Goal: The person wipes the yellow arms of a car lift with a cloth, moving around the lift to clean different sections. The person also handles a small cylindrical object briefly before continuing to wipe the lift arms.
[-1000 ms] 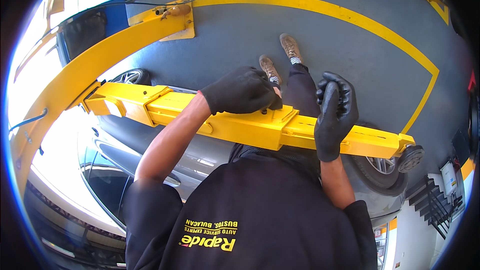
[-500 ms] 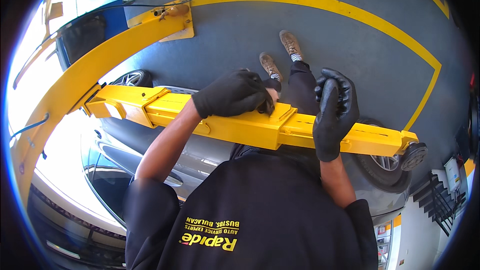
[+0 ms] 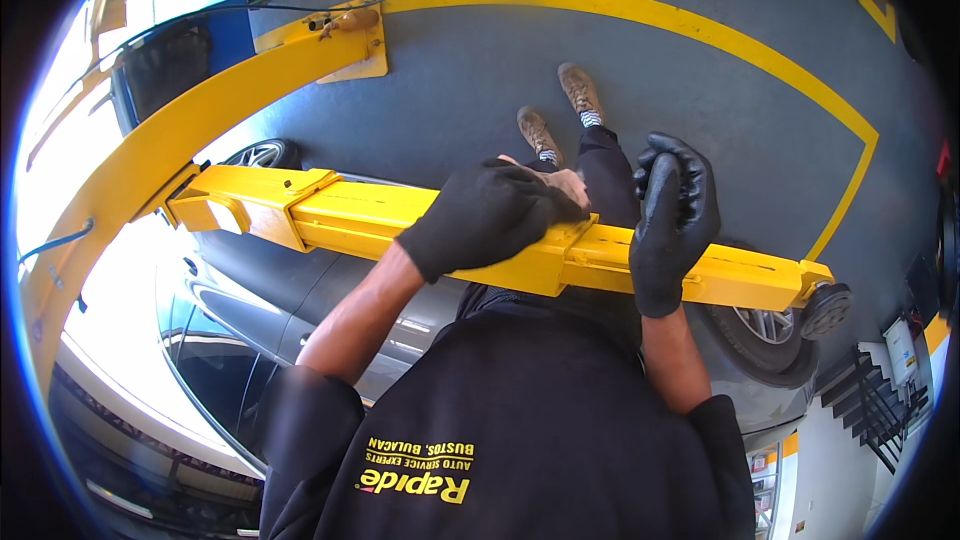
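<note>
A yellow lift arm [image 3: 375, 212] runs across in front of my body, with a black round pad [image 3: 827, 310] at its right end. My left hand [image 3: 490, 220], in a black glove, is closed on a crumpled tan cloth [image 3: 572, 186] over the middle of the arm. Part of the cloth is hidden under the glove; whether it touches the metal I cannot tell. My right hand [image 3: 675, 225], also gloved in black, is raised at the arm's right section. Its fingers curl toward the palm, and nothing shows in them.
A grey car [image 3: 275, 285] is behind the lift arm, its wheel [image 3: 765, 330] near the pad. The curved yellow lift post [image 3: 130, 175] rises at the left. Yellow floor lines [image 3: 640, 8] cross the grey floor [image 3: 700, 80]. Dark stairs [image 3: 865, 395] are at the far right.
My left hand has shifted right and toward my body along the lift arm, and more of the tan cloth shows. My right hand has hardly moved.
</note>
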